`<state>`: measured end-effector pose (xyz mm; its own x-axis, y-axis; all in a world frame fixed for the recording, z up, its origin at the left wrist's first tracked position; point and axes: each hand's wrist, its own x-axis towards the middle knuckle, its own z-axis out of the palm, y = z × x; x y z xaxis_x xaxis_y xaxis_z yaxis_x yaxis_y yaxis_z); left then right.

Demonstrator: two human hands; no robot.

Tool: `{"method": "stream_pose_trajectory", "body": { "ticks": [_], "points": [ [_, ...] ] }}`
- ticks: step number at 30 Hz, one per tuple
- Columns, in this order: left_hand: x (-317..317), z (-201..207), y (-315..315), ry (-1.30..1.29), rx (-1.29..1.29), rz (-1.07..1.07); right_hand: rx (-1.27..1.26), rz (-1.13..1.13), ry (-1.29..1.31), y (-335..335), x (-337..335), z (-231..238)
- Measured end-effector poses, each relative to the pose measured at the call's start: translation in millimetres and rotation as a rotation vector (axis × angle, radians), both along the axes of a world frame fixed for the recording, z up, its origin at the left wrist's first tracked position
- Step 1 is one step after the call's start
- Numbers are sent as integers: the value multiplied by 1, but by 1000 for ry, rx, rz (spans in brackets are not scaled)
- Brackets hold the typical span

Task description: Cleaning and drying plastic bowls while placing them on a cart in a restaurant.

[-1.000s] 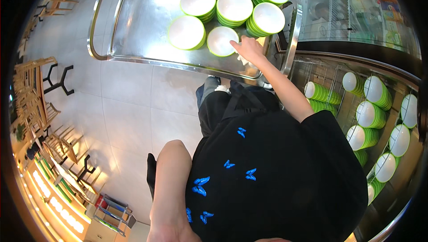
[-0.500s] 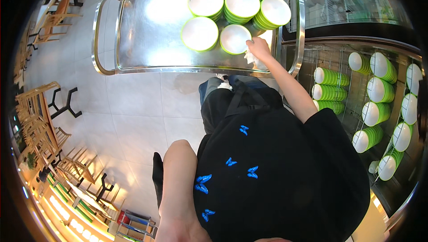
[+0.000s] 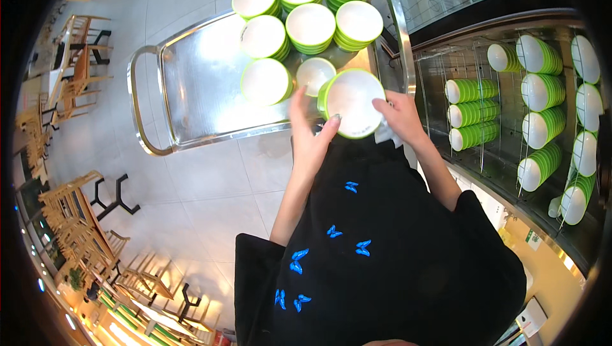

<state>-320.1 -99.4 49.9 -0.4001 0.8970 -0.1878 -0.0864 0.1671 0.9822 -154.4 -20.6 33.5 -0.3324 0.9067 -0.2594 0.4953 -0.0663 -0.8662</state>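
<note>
A white bowl with a green outside (image 3: 354, 103) is held tilted at the tray's near edge, its white inside facing up. My right hand (image 3: 403, 116) grips its right rim, and a crumpled white cloth or tissue (image 3: 386, 134) hangs beneath that hand. My left hand (image 3: 309, 132) is at the bowl's left side, thumb tip at the rim, the other fingers stretched apart and blurred. Just behind stands a smaller-looking bowl (image 3: 315, 75). Left of it is another stack of bowls (image 3: 265, 82), with several more stacks (image 3: 310, 25) farther back.
The stacks stand on the right part of a metal trolley (image 3: 191, 91) with tubular handles. To the right, a cabinet with wire racks holds rows of green-and-white bowls (image 3: 542, 129). Wooden chairs and tables (image 3: 80, 218) line the far left of the tiled floor (image 3: 210, 174).
My left hand has come up from low beside my body to the bowl. My right hand now holds a bowl lifted nearer to me. The trolley appears shifted and turned in view.
</note>
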Motion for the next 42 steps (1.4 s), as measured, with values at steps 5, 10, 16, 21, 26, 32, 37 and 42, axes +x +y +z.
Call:
{"method": "stream_pose_trajectory", "body": {
  "ticks": [5, 10, 16, 21, 26, 32, 37, 42],
  "points": [
    [25, 1, 26, -396, 10, -190, 57, -94, 46, 0, 18, 37],
    [55, 10, 48, -49, 102, -190, 135, -399, 312, 9, 47, 56],
    [101, 19, 71, 253, 285, -241, -590, -458, 1308, 11, 33, 71],
    [108, 46, 89, 345, 434, -349, -42, 453, 366, 44, 80, 81],
    [129, 52, 111, 139, 233, -440, 1125, 797, -461, 72, 110, 90],
    [138, 72, 125, 316, 180, -501, 1104, 717, -429, 79, 114, 83],
    [142, 76, 131, 596, 288, -436, 110, 616, 189, 79, 122, 77],
    [113, 59, 133, -542, 148, -97, -79, 111, 906, 38, 147, 133]
  ]
}}
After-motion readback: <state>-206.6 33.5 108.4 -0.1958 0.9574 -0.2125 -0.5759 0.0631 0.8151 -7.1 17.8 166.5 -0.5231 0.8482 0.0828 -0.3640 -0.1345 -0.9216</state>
